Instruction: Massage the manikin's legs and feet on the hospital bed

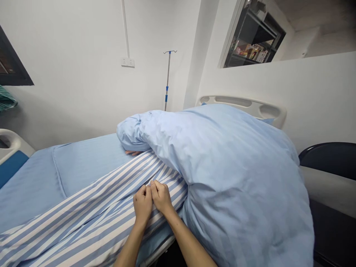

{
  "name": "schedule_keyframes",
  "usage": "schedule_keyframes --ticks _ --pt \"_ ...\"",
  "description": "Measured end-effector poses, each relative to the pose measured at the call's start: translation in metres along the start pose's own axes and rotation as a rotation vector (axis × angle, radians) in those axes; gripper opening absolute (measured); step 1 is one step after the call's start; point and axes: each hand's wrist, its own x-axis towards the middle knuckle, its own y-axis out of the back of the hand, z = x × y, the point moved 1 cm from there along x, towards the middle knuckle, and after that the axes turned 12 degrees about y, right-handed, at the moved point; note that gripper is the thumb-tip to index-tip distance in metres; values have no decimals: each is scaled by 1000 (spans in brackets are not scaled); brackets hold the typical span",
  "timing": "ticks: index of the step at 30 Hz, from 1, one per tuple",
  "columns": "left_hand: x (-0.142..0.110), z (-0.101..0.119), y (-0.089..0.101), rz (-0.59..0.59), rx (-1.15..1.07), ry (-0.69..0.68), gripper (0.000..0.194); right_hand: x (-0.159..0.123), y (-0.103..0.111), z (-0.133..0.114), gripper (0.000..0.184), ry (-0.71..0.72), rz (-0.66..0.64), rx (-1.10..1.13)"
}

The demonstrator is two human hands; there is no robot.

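Striped blue-and-white trousers [97, 211] cover the legs of a person or manikin lying on the bed. My left hand [143, 202] and my right hand [161, 194] are side by side on the upper part of the trousers, close together at the thumbs. Both are closed, with the fingers curled into the striped cloth; the exact fold between them is hidden. A bunched light-blue quilt [222, 159] lies just right of my hands and hides the upper body. From under its left edge show the fingers of a hand [132, 152] of the lying figure.
Light-blue sheet [83, 159] covers the bed. A pale headboard [250, 105] stands at the right, a footboard [13, 144] at the left. Behind the bed rises an IV pole [167, 78]. Dark chairs [330, 159] are at the right, and a metal bed rail [160, 252] runs below my hands.
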Motion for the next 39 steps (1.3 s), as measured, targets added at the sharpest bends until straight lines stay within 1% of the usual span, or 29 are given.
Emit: schedule_keyframes --ticks 4,6,8,9,12,14,16,19,21,24,26,27,29,31,33,35,37,39 --pt "4 2 -4 -26 51 32 32 0 2 1 37 -14 33 69" --pt "9 7 -6 -93 42 59 32 2 3 1 38 -29 69 111" --pt "14 18 -8 -165 -26 77 33 2 4 3 39 -47 115 158" --pt "16 25 -8 -184 -78 79 33 2 4 4 39 -55 136 182" --pt "19 44 -9 -166 -264 64 34 2 4 7 39 -66 176 246" --pt "17 48 -13 -140 -351 69 35 2 5 8 37 -79 192 276" --pt "13 44 -19 -101 -327 75 35 1 6 9 36 -103 219 296" --pt "8 29 -29 -36 -151 32 35 1 5 10 34 -131 250 317" --pt "6 21 -32 -23 -79 -14 35 1 3 11 34 -134 253 326" --pt "7 18 -33 -21 -64 -36 35 3 3 11 35 -135 244 318" --pt "7 20 -31 -5 -55 -25 36 6 8 7 37 -133 195 267" --pt "7 20 -30 0 -52 -22 36 9 13 4 37 -113 152 206" --pt "7 22 -29 -16 -56 -34 35 14 26 -5 36 -27 42 28" --pt "6 23 -29 -61 -70 -56 34 20 37 -12 33 79 -48 -131" --pt "5 23 -29 -84 -73 -54 33 23 42 -12 33 118 -79 -179" --pt "5 23 -30 -58 -54 -33 34 22 39 -4 36 75 -48 -147" --pt "5 22 -31 -22 -28 -22 35 18 32 8 37 16 5 -104" --pt "5 22 -32 -11 -11 -26 34 14 25 19 37 -15 43 -75"
